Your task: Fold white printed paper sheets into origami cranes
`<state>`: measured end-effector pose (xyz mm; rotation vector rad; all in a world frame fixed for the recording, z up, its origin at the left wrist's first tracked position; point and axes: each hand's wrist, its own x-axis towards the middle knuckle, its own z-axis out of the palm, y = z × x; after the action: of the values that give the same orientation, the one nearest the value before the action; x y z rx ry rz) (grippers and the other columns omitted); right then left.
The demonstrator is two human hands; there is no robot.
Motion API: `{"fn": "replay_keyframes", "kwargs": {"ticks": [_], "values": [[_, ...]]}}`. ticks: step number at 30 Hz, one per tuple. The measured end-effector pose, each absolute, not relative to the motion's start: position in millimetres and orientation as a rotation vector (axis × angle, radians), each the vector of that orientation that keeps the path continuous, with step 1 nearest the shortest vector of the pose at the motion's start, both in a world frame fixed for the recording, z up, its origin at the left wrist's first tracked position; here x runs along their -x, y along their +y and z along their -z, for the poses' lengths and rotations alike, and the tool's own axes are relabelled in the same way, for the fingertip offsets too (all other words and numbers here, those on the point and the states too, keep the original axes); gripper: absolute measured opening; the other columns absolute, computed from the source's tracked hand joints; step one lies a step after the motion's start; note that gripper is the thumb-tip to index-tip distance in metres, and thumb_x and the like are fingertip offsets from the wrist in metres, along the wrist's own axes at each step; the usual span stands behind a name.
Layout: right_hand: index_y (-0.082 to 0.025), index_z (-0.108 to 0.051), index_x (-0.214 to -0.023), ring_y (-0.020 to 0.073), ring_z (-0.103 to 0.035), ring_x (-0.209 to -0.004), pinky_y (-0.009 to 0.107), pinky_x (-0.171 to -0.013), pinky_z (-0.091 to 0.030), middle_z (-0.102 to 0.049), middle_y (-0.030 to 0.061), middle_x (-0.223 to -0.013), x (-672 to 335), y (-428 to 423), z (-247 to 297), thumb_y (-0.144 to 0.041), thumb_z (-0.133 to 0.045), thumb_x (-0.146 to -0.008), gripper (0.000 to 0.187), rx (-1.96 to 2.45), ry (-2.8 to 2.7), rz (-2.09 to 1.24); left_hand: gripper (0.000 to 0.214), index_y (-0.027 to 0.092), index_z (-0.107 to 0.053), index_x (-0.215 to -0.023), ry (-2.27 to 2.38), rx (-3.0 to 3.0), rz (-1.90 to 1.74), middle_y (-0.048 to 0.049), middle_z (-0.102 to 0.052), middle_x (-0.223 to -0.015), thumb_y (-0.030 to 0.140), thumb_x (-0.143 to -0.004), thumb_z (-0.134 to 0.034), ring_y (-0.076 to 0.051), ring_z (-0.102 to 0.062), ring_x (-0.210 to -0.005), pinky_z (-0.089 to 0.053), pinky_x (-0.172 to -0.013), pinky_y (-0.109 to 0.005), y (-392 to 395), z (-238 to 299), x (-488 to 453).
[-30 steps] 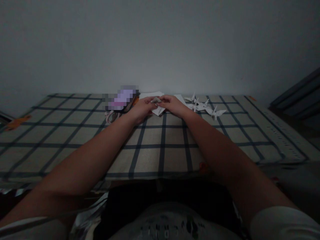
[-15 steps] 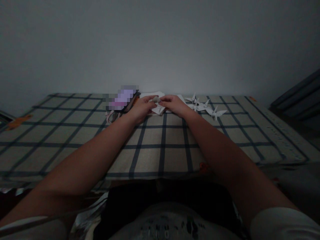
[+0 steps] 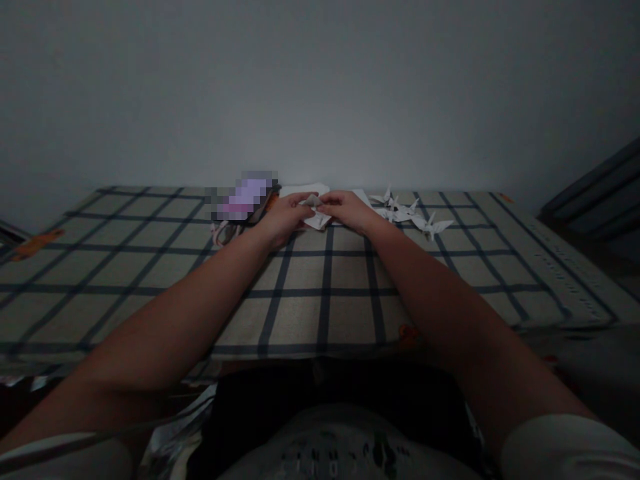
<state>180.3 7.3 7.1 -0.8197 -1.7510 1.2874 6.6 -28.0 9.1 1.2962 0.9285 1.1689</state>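
A small piece of folded white paper (image 3: 318, 221) is pinched between my two hands near the far side of the table. My left hand (image 3: 289, 217) grips its left side, thumb and fingers closed on it. From the right, my right hand (image 3: 349, 209) holds the opposite side with closed fingers. The paper has creases and a raised flap at its top; its finer folds are too small to make out. Several folded white paper cranes (image 3: 433, 227) lie in a cluster to the right of my right hand.
A checked cloth (image 3: 300, 313) covers the table, which meets a plain wall (image 3: 320, 87). Left of my hands, a phone-like device with a blurred screen (image 3: 245, 200) leans on a pouch with a pale strap (image 3: 223, 232). White sheets (image 3: 305, 189) lie behind my hands.
The raised flap of the folded paper sits slightly lower and flatter between my fingers. Both hands stay in nearly the same place.
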Motion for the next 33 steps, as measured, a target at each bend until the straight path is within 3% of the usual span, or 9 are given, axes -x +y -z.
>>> {"fn": "replay_keyframes", "kwargs": {"ticks": [10, 16, 23, 33], "values": [[-0.016, -0.07, -0.091, 0.0111, -0.06, -0.073, 0.024, -0.068, -0.049, -0.071, 0.0028, -0.087, -180.0, 9.4, -5.9, -0.021, -0.069, -0.079, 0.013, 0.832, -1.789, -1.236, 0.051, 0.014, -0.069, -0.113, 0.989, -1.282, -1.157, -0.0082, -0.071, -0.097, 0.014, -0.062, -0.071, -0.014, -0.067, -0.075, -0.054, -0.067, -0.026, -27.0, -10.7, -6.1], [-0.016, -0.07, -0.095, 0.011, -0.061, -0.077, 0.025, -0.075, -0.05, -0.07, 0.0024, -0.089, -180.2, 13.4, -5.2, -0.02, -0.067, -0.079, 0.016, 0.822, -1.756, -1.155, 0.037, 0.017, -0.069, -0.106, 0.979, -1.259, -1.161, -0.0073, -0.071, -0.099, 0.021, -0.069, -0.073, -0.017, -0.068, -0.081, -0.057, -0.065, -0.026, -25.9, -10.4, -5.3], [-0.018, -0.068, -0.098, 0.012, -0.062, -0.077, 0.025, -0.071, -0.051, -0.069, 0.0029, -0.089, -181.4, 14.1, -4.0, -0.025, -0.065, -0.082, 0.018, 0.868, -1.757, -1.124, 0.042, 0.015, -0.068, -0.109, 0.991, -1.264, -1.158, -0.0069, -0.071, -0.096, 0.011, -0.067, -0.073, -0.014, -0.067, -0.076, -0.057, -0.066, -0.024, -32.1, -14.9, -10.2], [-0.016, -0.068, -0.1, 0.0119, -0.061, -0.076, 0.025, -0.072, -0.049, -0.069, 0.0027, -0.087, -179.1, 11.4, -7.0, -0.017, -0.064, -0.081, 0.019, 0.903, -1.745, -1.008, 0.046, 0.017, -0.066, -0.109, 0.957, -1.228, -1.127, -0.0069, -0.07, -0.1, 0.007, -0.065, -0.077, -0.015, -0.068, -0.082, -0.06, -0.069, -0.026, -26.1, -7.7, -9.4]]}}
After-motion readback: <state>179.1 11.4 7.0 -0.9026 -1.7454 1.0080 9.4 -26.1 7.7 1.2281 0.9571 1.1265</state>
